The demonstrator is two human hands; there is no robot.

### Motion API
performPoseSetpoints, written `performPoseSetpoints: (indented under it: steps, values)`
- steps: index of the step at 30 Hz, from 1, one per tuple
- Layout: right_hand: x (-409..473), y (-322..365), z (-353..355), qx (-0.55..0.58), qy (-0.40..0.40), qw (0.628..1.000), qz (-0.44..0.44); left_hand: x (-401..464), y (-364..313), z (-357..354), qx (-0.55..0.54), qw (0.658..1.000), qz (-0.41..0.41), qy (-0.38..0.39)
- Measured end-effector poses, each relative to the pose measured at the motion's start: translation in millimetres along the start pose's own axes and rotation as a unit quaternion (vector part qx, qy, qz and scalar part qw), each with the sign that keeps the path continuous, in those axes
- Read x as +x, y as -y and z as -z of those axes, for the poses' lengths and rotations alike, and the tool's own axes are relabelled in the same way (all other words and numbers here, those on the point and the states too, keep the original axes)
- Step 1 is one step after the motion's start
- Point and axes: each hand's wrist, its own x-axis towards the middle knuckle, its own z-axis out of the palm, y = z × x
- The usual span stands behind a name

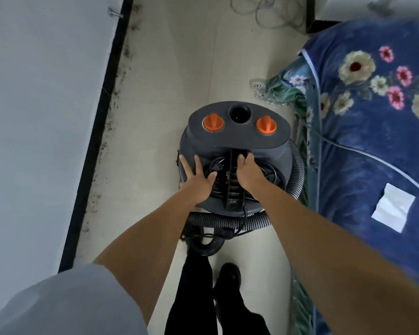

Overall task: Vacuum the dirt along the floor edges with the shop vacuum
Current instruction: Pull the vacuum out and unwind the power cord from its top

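Now: round dark-grey plastic shop vacuum [237, 151] on pale floor between skirting and bed. Left hand [196, 176] flat on lid, fingers straight; right hand [248, 171] grasping black carry handle [232, 180]. Risk: coiled ribbed hose [228, 220] snagging feet, unit tipping.

Pale tiled floor [160, 76] running between a white wall and a bed.

A grey shop vacuum [237, 134] stands on the floor, its ribbed hose [228, 220] coiled round its base. Dark specks of dirt [111, 110] line the black baseboard [99, 122]. A tangled cord [264, 10] lies farther off. A floral blue bedspread [363, 131] hangs to the floor.
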Motion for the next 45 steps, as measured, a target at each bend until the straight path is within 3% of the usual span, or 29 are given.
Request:
performPoseSetpoints:
  steps: [11,26,34,38,40,43,45]
  values:
    - [-116,-86,-46,0.014,0.034,0.999,-0.014,-98,74,-89,0.003,1.0,0.0,0.01]
    - [-219,-156,-129,0.039,-0.033,0.998,-0.03,-168,175,-158,0.025,0.998,-0.049,0.02]
    - [-239,-158,-153,0.066,0.0,0.997,-0.043,-169,206,-152,0.019,0.999,-0.049,0.005]
    - [-247,-173,-136,0.147,0.114,0.982,-0.043,-180,209,-155,0.017,0.999,-0.041,0.0]
    - [-255,-187,-112,0.177,0.075,0.981,-0.015,-192,209,-158,-0.002,0.999,-0.036,-0.026]
    - [-265,-219,-74,0.011,-0.079,0.996,0.041,-220,202,-173,-0.063,0.987,-0.076,-0.125]
    - [-272,-229,-69,-0.076,-0.012,0.997,0.021,-235,189,-184,-0.07,0.98,-0.114,-0.145]
